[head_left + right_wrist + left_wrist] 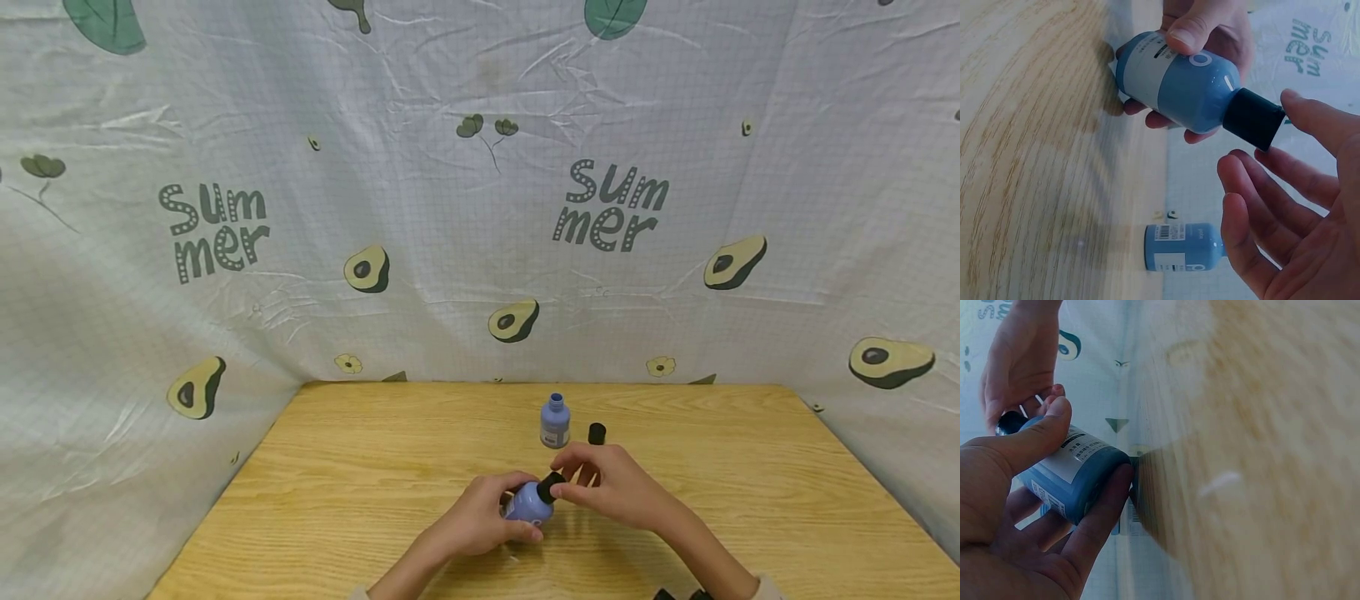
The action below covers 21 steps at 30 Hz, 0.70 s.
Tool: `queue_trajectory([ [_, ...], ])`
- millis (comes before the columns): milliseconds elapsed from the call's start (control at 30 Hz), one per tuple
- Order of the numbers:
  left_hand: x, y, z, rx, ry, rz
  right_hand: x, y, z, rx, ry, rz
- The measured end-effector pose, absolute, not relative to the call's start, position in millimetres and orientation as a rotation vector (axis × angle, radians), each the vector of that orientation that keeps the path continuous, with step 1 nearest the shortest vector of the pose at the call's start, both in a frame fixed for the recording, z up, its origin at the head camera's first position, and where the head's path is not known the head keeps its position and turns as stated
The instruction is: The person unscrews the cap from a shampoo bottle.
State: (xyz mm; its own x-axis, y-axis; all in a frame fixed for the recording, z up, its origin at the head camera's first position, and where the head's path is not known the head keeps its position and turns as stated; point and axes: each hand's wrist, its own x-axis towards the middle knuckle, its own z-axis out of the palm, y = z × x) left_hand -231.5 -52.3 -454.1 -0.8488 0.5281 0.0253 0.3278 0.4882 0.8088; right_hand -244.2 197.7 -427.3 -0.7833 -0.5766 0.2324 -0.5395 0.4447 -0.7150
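the wooden table (pixel 360 500) filled the lower frame. low and centre, the left hand (pixel 480 521) wrapped its fingers round a tilted blue bottle (pixel 528 502), likely to steady it, while the right hand (pixel 611 483) pinched its black cap (pixel 551 485). just above stood an uncapped bottle (pixel 555 422) beside a loose cap (pixel 597 433).

Open bottle (pixel 555 422) behind held bottle (pixel 527 503); loose cap (pixel 597 433) right.
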Motion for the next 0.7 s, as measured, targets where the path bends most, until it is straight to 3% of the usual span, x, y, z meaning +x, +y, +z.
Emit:
queue_trajectory([
  [700, -231.5, -52.1, -455.3, 0.724, 2.512, 1.299, -243.9, 197.5, -428.5, -1.029, 2.613, -1.267],
])
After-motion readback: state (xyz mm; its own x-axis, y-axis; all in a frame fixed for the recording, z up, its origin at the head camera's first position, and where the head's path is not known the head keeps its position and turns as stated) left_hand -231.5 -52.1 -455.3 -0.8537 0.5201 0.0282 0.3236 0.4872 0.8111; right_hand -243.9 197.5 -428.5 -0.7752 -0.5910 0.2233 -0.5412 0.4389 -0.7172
